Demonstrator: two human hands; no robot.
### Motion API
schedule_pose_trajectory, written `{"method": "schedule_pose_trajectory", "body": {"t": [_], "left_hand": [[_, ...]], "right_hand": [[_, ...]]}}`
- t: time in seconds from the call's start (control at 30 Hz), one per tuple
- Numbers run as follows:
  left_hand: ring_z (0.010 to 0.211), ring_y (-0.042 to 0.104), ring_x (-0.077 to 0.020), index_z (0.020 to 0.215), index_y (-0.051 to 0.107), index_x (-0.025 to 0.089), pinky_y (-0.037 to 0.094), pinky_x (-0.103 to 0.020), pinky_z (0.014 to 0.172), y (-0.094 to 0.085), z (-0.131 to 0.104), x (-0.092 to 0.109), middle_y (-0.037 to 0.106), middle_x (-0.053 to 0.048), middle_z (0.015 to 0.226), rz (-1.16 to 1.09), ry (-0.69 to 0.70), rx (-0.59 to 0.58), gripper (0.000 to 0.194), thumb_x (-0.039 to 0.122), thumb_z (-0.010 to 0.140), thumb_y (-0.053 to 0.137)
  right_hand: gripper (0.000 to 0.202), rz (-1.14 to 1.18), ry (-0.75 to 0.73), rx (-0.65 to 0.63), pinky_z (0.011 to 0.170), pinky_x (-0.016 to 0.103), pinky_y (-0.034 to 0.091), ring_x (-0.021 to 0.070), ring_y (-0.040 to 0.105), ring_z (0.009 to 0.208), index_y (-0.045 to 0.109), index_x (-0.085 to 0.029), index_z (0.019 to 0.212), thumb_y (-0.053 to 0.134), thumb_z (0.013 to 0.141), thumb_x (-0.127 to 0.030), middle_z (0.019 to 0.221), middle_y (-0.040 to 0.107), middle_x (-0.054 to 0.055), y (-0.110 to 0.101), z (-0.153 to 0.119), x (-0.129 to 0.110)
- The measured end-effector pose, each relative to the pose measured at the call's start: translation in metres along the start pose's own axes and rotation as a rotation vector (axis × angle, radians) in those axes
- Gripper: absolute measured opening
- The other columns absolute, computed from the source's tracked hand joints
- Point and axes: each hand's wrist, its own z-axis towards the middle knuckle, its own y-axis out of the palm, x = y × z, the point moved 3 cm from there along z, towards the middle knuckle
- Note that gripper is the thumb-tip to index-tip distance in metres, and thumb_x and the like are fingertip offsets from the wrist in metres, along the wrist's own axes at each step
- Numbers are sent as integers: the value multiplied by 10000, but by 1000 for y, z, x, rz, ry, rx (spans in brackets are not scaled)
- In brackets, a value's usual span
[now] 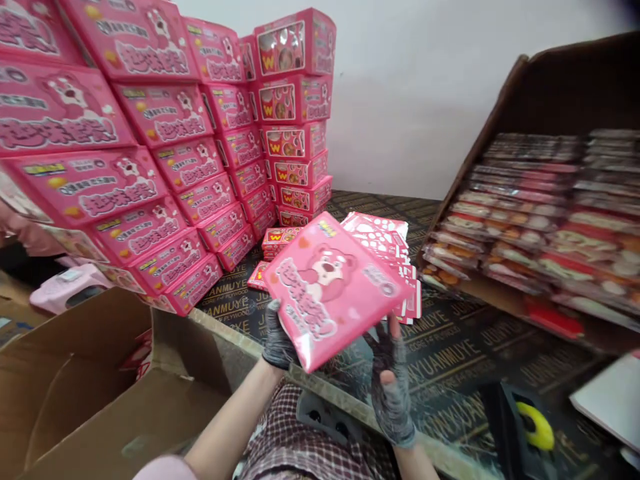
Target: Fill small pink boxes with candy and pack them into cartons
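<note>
A pink box (330, 287) with a bear print is tilted up above the dark table, in front of me. My left hand (278, 339), in a grey glove with bare fingertips, grips its left edge; some of those fingers are hidden behind the box. My right hand (393, 387), gloved the same way, is just below the box's right corner with thumb and fingers apart. Whether a fingertip touches the corner I cannot tell. Behind the box lie a pile of pink and white printed card pieces (383, 230) and a small stack of red packs (280, 237).
Tall stacks of pink boxes (185, 117) rise at the left and back. On the right, a tilted carton (493, 113) holds rows of flat wrapped packs (520, 193). A black and yellow tool (533, 427) lies front right. An open cardboard box (190, 400) stands below left.
</note>
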Motion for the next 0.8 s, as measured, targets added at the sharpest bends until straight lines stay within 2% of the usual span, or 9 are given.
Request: {"method": "schedule_pose_trajectory", "body": {"t": [0.1, 0.2, 0.27, 0.37, 0.47, 0.57, 0.63, 0.7, 0.8], "left_hand": [[1202, 695, -333, 1384, 629, 226, 456, -514, 1170, -39, 3, 34, 789, -74, 1165, -13, 96, 163, 627, 493, 819, 679], [1186, 703, -313, 1384, 626, 265, 475, -497, 1160, -79, 0, 73, 791, -44, 1164, 46, 287, 301, 604, 489, 824, 660], [1230, 681, -294, 1367, 636, 285, 476, -473, 1166, -100, -5, 100, 782, -25, 1195, 85, 435, 397, 580, 473, 818, 652], [1283, 649, -269, 1304, 673, 282, 470, -431, 1182, -120, -17, 131, 772, -11, 1220, 167, 560, 544, 529, 460, 808, 632], [1331, 613, -255, 1257, 689, 280, 460, -399, 1195, -131, -27, 148, 766, 6, 1229, 221, 618, 641, 506, 476, 794, 626], [1338, 606, -251, 1244, 686, 296, 476, -375, 1180, -137, -30, 147, 762, 10, 1233, 239, 601, 669, 510, 497, 776, 654], [1314, 623, -272, 1254, 681, 300, 496, -400, 1161, -139, -26, 136, 766, -9, 1218, 235, 541, 642, 551, 523, 750, 678], [1272, 649, -306, 1271, 675, 293, 516, -458, 1140, -138, -18, 118, 774, -30, 1182, 247, 443, 599, 598, 548, 730, 694], [1213, 676, -341, 1263, 687, 276, 542, -524, 1105, -136, -4, 79, 778, -42, 1114, 373, 272, 530, 619, 568, 718, 714]], "right_hand": [[678, -117, 51, -71, 1165, 551, 469, 319, 550, 1419, 521, -337, 1523, 643, 917, -615, 1601, 497, 79, -12, 7, 26], [555, -195, 242, -39, 1105, 562, 516, 335, 704, 1197, 766, -274, 1216, 716, 831, -670, 1288, 745, 114, -24, 23, 44], [584, -221, 336, -3, 1080, 593, 523, 353, 734, 1101, 816, -247, 1054, 740, 751, -740, 1140, 795, 122, -23, 35, 51], [611, -194, 413, -59, 1094, 602, 503, 361, 727, 1103, 823, -243, 999, 763, 693, -768, 1121, 799, 118, 0, 46, 58], [701, -40, 527, -243, 1140, 573, 461, 359, 676, 1229, 779, -257, 1180, 794, 683, -751, 1255, 754, 121, 39, 45, 62], [952, 197, 666, -443, 1167, 551, 426, 351, 581, 1368, 613, -319, 1434, 832, 624, -769, 1490, 607, 106, 83, 35, 61], [1087, 367, 743, -493, 1158, 541, 436, 341, 525, 1426, 498, -372, 1519, 847, 577, -788, 1605, 486, 81, 109, 28, 57], [1136, 524, 777, -460, 1139, 532, 464, 330, 505, 1445, 452, -386, 1540, 862, 557, -781, 1616, 471, 73, 129, 24, 55], [1039, 674, 846, -323, 1127, 553, 494, 339, 567, 1388, 537, -312, 1472, 893, 576, -700, 1434, 654, 100, 137, 22, 59]]}}
